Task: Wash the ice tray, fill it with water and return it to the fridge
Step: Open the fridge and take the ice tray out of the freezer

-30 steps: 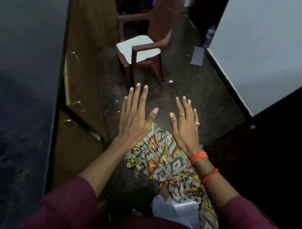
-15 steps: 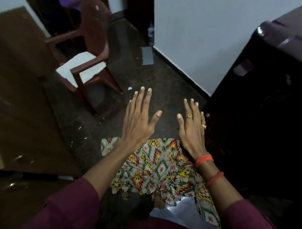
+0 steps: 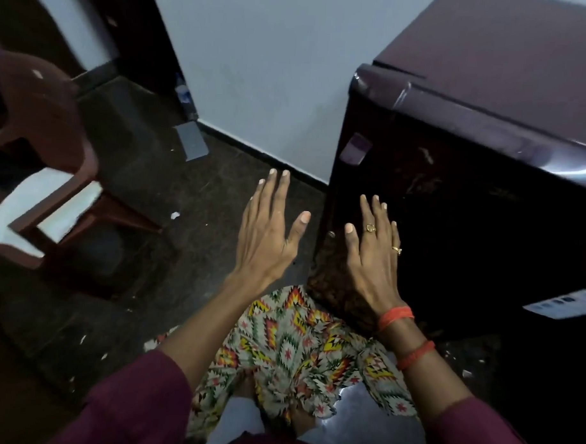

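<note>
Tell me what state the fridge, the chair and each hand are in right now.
Fridge: door shut.
Left hand: open, fingers straight, holding nothing.
Right hand: open, empty, in front of the fridge door; contact unclear.
Chair: upright, nobody seated, white pad on the seat.
Ice tray: not in view.

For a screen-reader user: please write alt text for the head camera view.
The person's left hand and right hand, fingers spread and empty, are held out towards a closed dark maroon fridge. A brown plastic chair stands on the dark floor to the left.
</note>
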`<state>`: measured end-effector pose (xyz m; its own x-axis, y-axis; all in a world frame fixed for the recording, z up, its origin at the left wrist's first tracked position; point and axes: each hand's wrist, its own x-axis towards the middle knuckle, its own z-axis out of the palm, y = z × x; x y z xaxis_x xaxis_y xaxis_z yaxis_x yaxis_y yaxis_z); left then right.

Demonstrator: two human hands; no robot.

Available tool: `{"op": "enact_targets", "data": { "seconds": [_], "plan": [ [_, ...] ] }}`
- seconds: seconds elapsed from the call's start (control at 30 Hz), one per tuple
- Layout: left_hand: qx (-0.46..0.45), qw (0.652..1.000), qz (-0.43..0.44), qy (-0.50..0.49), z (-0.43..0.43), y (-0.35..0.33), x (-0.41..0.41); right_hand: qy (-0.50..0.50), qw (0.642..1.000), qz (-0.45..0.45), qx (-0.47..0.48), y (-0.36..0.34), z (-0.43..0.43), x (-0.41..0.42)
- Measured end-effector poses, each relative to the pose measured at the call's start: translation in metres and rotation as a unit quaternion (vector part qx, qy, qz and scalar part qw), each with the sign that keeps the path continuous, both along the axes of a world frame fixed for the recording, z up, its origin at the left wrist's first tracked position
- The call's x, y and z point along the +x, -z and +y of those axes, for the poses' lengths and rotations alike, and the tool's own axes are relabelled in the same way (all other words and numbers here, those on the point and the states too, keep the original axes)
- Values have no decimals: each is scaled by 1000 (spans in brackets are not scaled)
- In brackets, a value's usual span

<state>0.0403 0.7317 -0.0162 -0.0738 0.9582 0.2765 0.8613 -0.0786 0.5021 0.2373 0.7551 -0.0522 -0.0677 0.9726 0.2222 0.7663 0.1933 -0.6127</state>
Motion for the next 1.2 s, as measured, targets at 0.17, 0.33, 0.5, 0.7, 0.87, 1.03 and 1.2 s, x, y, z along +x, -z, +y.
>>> {"op": "enact_targets", "data": {
  "seconds": [0.17,0.33,0.5,0.7,0.87,1.03,1.2],
  "plan": [
    [27,997,2,70,39,-12,5,52,998,18,9,-8,5,-2],
    [54,987,12,150,81,-30,0,107,987,119,-11,-12,13,-27],
    [99,971,17,217,115,-57,-1,146,967,208,-25,-23,28,-60],
    [151,946,68,280,153,-82,7,187,956,226,-13,-36,48,-86],
    [177,927,112,310,181,-94,20,220,933,281,-42,-45,65,-90],
    [179,919,126,329,197,-93,31,231,919,317,-47,-43,71,-93],
    [183,921,120,324,201,-91,35,238,910,336,-56,-43,68,-97]
  ]
}}
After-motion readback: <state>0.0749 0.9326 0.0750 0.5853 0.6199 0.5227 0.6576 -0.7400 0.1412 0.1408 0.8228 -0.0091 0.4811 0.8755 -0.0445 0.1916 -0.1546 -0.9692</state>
